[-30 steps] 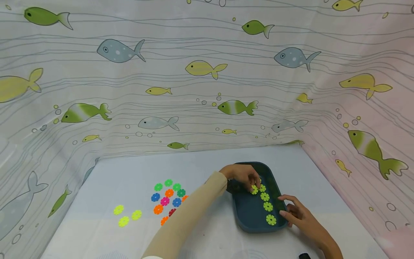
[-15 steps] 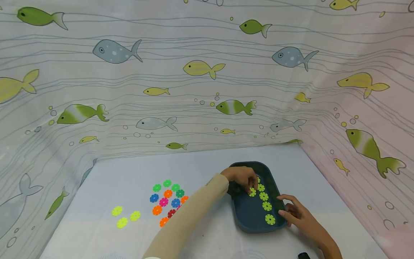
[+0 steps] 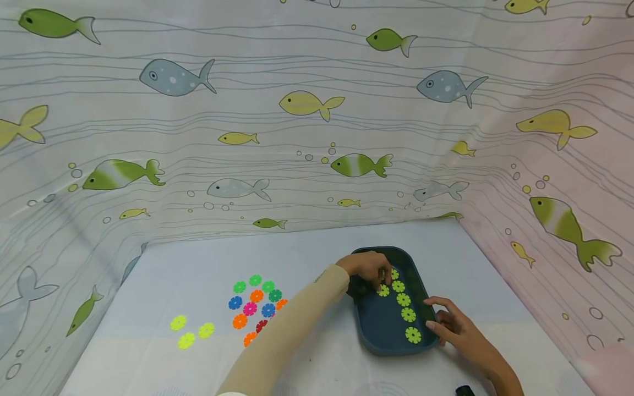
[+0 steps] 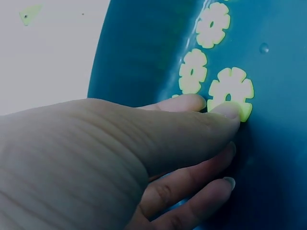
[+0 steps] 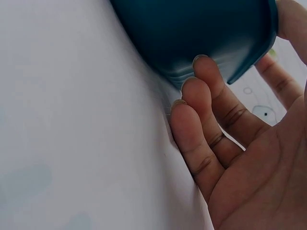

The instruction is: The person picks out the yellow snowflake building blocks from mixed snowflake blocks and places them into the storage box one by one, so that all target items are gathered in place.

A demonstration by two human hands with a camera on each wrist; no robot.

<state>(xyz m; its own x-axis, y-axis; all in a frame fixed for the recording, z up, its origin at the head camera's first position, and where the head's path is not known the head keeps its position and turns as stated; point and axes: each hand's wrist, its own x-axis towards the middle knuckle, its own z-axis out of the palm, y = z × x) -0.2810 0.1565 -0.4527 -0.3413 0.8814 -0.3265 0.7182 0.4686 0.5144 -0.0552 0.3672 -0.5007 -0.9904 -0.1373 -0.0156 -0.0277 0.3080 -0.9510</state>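
In the head view my left hand [image 3: 369,266] reaches into a dark blue tray [image 3: 381,346]. Its thumb lies over the edge of a yellow flower-shaped disc [image 4: 231,88], with the index finger close by; the fingers' hold beneath is partly hidden. Several more yellow notched discs [image 3: 408,314] form a row along the tray's right side. At that side my right hand [image 3: 460,329] holds the tray's rim by thumb and forefinger. Its other fingers curl near the outer wall [image 5: 192,28] in the right wrist view.
Left of the tray, a cluster of green, blue, orange, pink and red discs [image 3: 250,309] lies on the white table [image 3: 163,286], partly behind the left sleeve [image 3: 292,335]. Farther left are three yellow discs [image 3: 186,341]. A small black object [image 3: 464,390] is at the front edge.
My left hand has shifted slightly left inside the tray, and the yellow disc at its fingertips has moved with it, away from the row. The right hand keeps its place on the rim.
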